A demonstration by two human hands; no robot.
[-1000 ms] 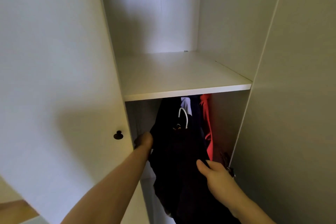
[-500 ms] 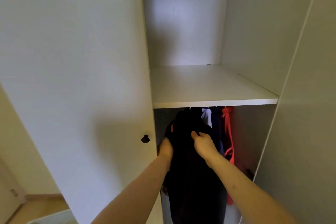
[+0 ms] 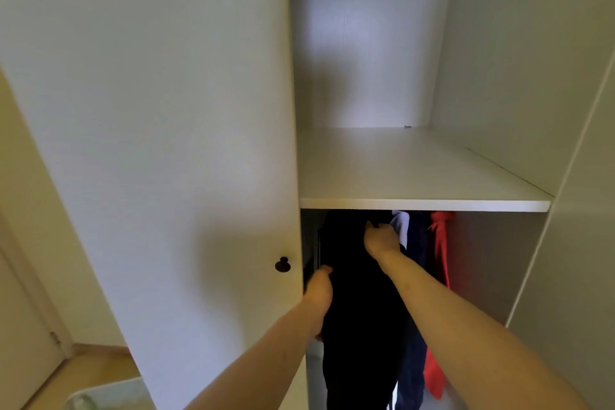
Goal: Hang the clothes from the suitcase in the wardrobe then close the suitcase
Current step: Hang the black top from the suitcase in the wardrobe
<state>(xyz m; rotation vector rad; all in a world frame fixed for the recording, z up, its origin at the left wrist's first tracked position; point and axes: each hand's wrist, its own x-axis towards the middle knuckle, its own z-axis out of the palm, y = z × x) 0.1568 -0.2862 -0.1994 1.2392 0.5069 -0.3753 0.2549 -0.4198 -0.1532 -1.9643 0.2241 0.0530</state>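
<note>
Black garment (image 3: 361, 303), one item, hanging inside the wardrobe (image 3: 416, 170) directly between the two hands, under the shelf (image 3: 422, 205). Right hand (image 3: 382, 239) is reaching up to the top of the garment, fingers curled at its neck where a hanger hook would sit (hook and rail are hidden behind the shelf edge, so whether it is seated cannot be told). Left hand (image 3: 320, 286) is lying against the garment's left side, just right of the door (image 3: 159, 143) and below its black knob (image 3: 283, 265); its fingers are hidden behind the cloth, so its grip cannot be told. Both forearms are stretching forward and upward, the right one higher.

Beyond the right hand: white garment (image 3: 401, 225), navy garment (image 3: 416, 309), red garment (image 3: 439, 276), all hanging side by side.

Step judged in hand: seating the hanger on the rail. Doing it well probably means keeping the top steady until the hook bears the weight, steadying the cloth from the left so it is not catching on the door edge, then letting go gently.

Suitcase: not identifiable in view.
</note>
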